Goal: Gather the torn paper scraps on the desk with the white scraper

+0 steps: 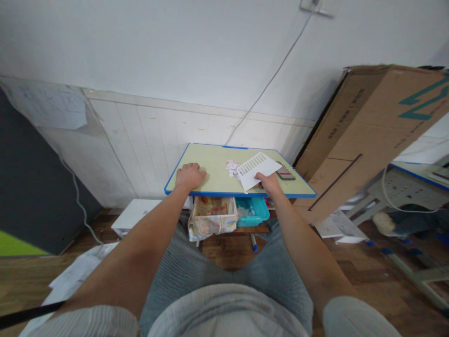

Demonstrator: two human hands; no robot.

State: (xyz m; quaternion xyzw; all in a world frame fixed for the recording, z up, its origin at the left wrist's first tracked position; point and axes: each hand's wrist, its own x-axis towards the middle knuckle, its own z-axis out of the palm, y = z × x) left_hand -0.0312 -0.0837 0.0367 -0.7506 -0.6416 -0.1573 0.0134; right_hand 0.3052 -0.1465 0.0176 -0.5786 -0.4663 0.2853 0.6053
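Observation:
My right hand pinches the near edge of a white paper sheet, thumb on top. A row of slots or strips runs along the sheet's upper left side, and the sheet tilts over the small yellow-green desk with a blue edge. Small white and pinkish paper scraps lie in a loose pile just left of the sheet. At the desk's left side my left hand rests palm down on the surface, fingers a little bent and apart, holding nothing. Right of the sheet lies a dark flat object, partly blurred out.
Under the desktop sit a cloth-lined basket and a turquoise bin with whitish bits inside. A tall cardboard box leans at the right. A white box stands on the floor at left. A cable runs down the wall behind.

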